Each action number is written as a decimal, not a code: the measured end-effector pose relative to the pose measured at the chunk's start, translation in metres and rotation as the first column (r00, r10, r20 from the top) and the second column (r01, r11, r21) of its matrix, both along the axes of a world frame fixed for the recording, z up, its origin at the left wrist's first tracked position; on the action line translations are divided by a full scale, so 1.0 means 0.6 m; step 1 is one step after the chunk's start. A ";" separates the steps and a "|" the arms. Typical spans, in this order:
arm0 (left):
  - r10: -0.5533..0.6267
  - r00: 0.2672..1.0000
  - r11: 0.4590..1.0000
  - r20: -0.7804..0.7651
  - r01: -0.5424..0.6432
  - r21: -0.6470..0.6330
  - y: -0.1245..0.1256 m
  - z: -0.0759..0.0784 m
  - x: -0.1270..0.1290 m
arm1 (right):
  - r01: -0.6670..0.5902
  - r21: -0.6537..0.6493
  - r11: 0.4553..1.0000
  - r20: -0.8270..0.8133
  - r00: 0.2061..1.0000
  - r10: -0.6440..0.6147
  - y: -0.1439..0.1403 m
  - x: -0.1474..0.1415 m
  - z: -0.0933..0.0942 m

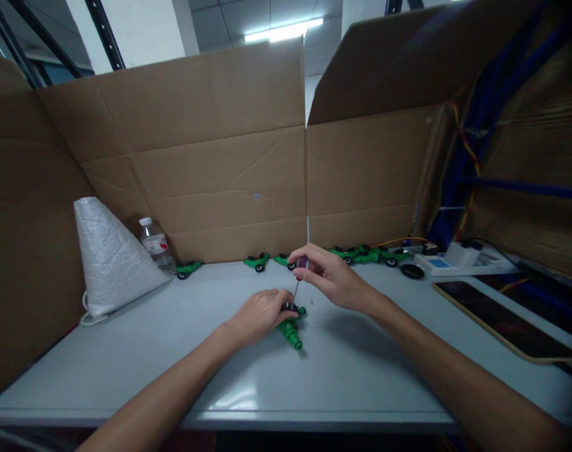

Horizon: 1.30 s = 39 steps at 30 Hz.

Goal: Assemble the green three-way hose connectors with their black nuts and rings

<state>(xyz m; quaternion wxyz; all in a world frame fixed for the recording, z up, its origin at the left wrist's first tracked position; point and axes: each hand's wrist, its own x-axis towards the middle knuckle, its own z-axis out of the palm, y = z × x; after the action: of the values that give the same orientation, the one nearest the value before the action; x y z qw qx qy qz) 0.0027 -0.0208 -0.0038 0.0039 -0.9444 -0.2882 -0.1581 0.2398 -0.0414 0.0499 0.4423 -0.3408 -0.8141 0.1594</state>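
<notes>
I judge I am in the screw-driving step: my left hand (262,314) is clamped on the green toy car (291,329) lying mid-table (125,351), my right hand (330,276) pinches the small screwdriver (299,276) upright on it, which next needs steady straight turning.

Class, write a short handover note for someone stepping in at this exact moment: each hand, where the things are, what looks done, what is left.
Left hand: pinning a green toy car flat on the grey table.
Right hand: holding a small screwdriver upright by its handle, tip down on the car near the left fingers.
Other green toy cars sit in a row along the cardboard wall behind; a loose black wheel lies to the right.
Done: cannot tell how far the screw is in.
Left: likely finishing this screw, then checking the car.
</notes>
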 end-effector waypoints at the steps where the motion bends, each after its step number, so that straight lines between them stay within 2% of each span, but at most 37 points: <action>1: 0.001 1.000 1.000 0.000 -0.001 -0.007 -0.001 0.001 0.000 | -0.005 -0.005 1.000 -0.009 1.000 0.005 0.000 0.000 -0.002; 6: -0.016 0.999 1.000 0.041 0.016 0.003 0.001 0.003 0.002 | 0.059 0.035 0.998 0.001 0.998 -0.059 -0.001 0.003 -0.011; 13: -0.027 0.973 0.999 0.229 0.034 -0.028 0.011 0.013 -0.008 | 0.228 0.120 0.966 -0.076 0.972 -0.220 -0.002 -0.003 -0.028; 16: -0.011 0.955 1.000 0.295 0.019 -0.025 0.019 0.013 -0.013 | 0.303 0.045 0.952 -0.156 0.943 -0.293 -0.001 -0.012 -0.041; 19: 0.020 0.947 1.000 0.320 -0.021 -0.001 0.026 0.010 -0.017 | 0.280 -0.122 0.952 -0.248 0.920 -0.303 0.004 -0.018 -0.055; 21: 0.032 0.946 0.999 0.322 -0.040 0.019 0.029 0.008 -0.019 | 0.259 -0.209 0.943 -0.254 0.917 -0.308 0.008 -0.022 -0.063; 25: 0.021 0.946 0.998 0.324 -0.041 0.054 0.031 0.006 -0.019 | 0.278 -0.222 0.934 -0.109 0.945 -0.308 0.008 -0.030 -0.069; 29: -0.015 0.937 0.997 0.350 -0.011 0.074 0.030 0.003 -0.017 | 0.282 -0.240 0.929 -0.001 0.957 -0.291 -0.007 -0.041 -0.062; 32: -0.030 0.927 0.998 0.373 0.006 0.064 0.028 0.003 -0.014 | 0.271 -0.162 0.949 0.028 0.962 -0.270 -0.016 -0.047 -0.059; 35: -0.025 0.917 0.999 0.398 0.014 0.030 0.024 0.006 -0.012 | 0.295 -0.053 0.954 0.128 0.950 -0.287 -0.016 -0.050 -0.064; 39: -0.017 0.908 1.000 0.418 0.023 -0.010 0.022 0.009 -0.013 | 0.281 -0.025 0.959 0.209 0.940 -0.270 -0.008 -0.052 -0.082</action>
<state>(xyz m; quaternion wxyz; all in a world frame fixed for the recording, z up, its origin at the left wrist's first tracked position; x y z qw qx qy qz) -0.0050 -0.0076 0.0016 -0.0664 -0.8916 -0.2739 -0.3544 0.2088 -0.0459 0.0004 0.3652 -0.4779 -0.7947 0.0822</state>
